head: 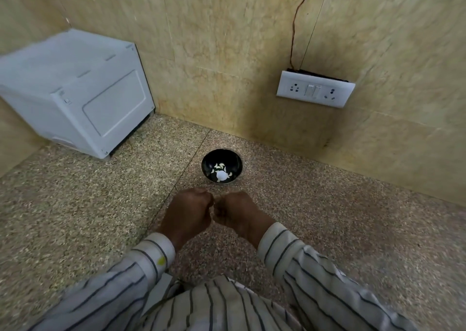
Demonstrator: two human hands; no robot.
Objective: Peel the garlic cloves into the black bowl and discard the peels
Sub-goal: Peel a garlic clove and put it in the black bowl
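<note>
Both hands' [213, 211] grip contents hidden.

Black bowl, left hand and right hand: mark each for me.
black bowl [208, 158]: head view, bare inner wall on the left.
left hand [187, 212]: head view, back of the hand.
right hand [237, 211]: head view, back of the hand.

Just the one head-worn wide-angle view here, looking forward and steeply down from above the person's chest at the speckled counter [75, 217], hands close in near the bottom, tiled wall [227, 53] filling the upper half.
</note>
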